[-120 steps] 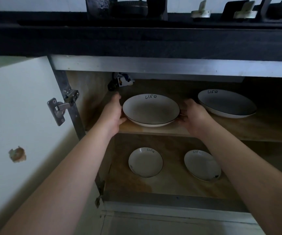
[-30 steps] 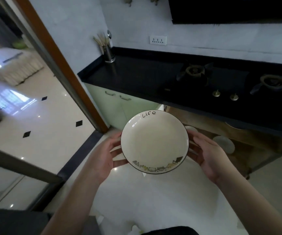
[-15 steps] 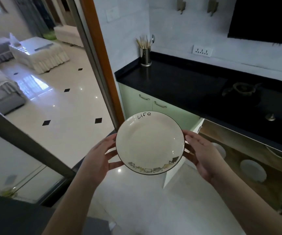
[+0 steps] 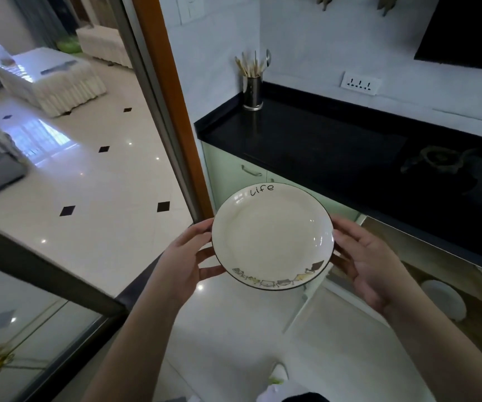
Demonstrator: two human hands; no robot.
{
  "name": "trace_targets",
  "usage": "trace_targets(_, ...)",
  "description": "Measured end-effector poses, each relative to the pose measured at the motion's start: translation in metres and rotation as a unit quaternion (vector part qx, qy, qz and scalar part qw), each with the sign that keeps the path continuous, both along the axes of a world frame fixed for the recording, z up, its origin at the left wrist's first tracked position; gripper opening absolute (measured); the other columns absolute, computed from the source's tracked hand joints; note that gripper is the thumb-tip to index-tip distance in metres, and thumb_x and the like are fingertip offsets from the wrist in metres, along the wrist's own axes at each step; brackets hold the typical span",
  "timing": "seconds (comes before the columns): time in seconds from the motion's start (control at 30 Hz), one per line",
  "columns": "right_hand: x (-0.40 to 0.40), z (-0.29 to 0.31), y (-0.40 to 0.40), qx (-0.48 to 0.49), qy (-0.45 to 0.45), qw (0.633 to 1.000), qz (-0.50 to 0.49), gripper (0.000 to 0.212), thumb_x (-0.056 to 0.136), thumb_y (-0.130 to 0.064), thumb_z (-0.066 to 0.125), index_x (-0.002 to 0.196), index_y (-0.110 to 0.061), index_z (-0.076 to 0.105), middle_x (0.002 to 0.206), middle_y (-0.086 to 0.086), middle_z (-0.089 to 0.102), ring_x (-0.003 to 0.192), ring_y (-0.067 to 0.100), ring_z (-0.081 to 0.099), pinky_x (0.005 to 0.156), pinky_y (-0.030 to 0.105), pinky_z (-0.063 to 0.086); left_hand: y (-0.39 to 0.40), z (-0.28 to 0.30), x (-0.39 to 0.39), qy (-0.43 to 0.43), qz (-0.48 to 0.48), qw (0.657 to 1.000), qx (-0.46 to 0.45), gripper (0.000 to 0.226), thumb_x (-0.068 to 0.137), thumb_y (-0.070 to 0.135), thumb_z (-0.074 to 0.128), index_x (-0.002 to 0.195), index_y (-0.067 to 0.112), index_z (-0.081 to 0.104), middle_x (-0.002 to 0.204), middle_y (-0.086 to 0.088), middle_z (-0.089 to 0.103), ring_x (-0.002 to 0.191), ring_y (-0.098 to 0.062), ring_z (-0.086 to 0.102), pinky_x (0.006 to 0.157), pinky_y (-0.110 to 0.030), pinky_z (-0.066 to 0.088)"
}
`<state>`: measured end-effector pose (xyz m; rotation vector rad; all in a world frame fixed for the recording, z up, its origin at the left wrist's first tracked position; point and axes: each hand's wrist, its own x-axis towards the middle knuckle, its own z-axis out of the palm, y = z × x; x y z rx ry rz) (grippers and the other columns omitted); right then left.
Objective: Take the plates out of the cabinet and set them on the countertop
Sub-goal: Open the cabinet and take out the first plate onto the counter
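I hold the round, glossy cream plate [image 4: 271, 236] by its dark rim, my left hand [image 4: 186, 264] and right hand [image 4: 370, 264] curled on opposite edges. It hangs in front of the polished black countertop [image 4: 321, 140], below its edge and touching nothing else.

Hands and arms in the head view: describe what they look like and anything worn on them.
Both the left hand and the right hand are bare: no gloves, rings, watch or bracelet show. Both forearms are uncovered too, with no sleeve in view up to the frame's lower edge. No markings or tools are attached.
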<state>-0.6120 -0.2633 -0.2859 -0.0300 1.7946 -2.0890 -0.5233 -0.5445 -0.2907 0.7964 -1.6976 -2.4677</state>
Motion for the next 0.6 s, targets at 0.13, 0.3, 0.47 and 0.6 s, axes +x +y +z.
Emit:
trace_targets(0.13,-0.044,0.002,-0.012,-0.013,0.01,1.0,0.017,0.034,0.099,-0.01,0.048,0.119,-0.03,0.066,0.12,-0.005,0.07,0.111,0.014,0.065,0.088,0.03,0.054,-0.01,0.006,-0.035,0.012,0.003,1.0,-0.007,0.024,0.096,0.01,0.058,0.114,0.019,0.072,0.1,-0.01,0.073,0.09,-0.03,0.069,0.072,-0.046,0.057)
trace_targets(0.3,-0.093,0.008,-0.045,-0.037,0.004,0.999,0.039,0.039,0.098,-0.008,0.05,0.104,-0.038,0.073,0.117,-0.007,0.071,0.106,0.012,0.067,0.085,0.028,0.057,-0.036,0.013,-0.069,0.01,0.012,0.999,-0.032,0.03,0.087,0.022,0.07,0.117,0.024,0.07,0.112,-0.013,0.072,0.102,-0.032,0.07,0.074,-0.045,0.058)
trace_targets(0.47,-0.131,0.004,-0.082,-0.034,-0.008,0.998,0.058,0.033,0.098,-0.006,0.048,0.115,-0.029,0.066,0.114,-0.011,0.072,0.102,0.005,0.067,0.071,0.016,0.055,-0.069,0.017,-0.098,0.004,0.033,0.998,-0.055,0.022,0.094,0.02,0.063,0.112,0.027,0.073,0.107,-0.011,0.074,0.092,-0.027,0.073,0.067,-0.044,0.059)
trace_targets(0.6,-0.153,-0.003,-0.113,-0.026,-0.015,0.998,0.052,0.032,0.098,-0.006,0.05,0.115,-0.028,0.065,0.115,-0.011,0.071,0.103,0.007,0.067,0.072,0.019,0.055,-0.099,0.018,-0.121,0.015,0.041,0.998,-0.041,0.022,0.097,0.015,0.058,0.108,0.025,0.075,0.104,-0.012,0.075,0.087,-0.027,0.074,0.063,-0.04,0.06)
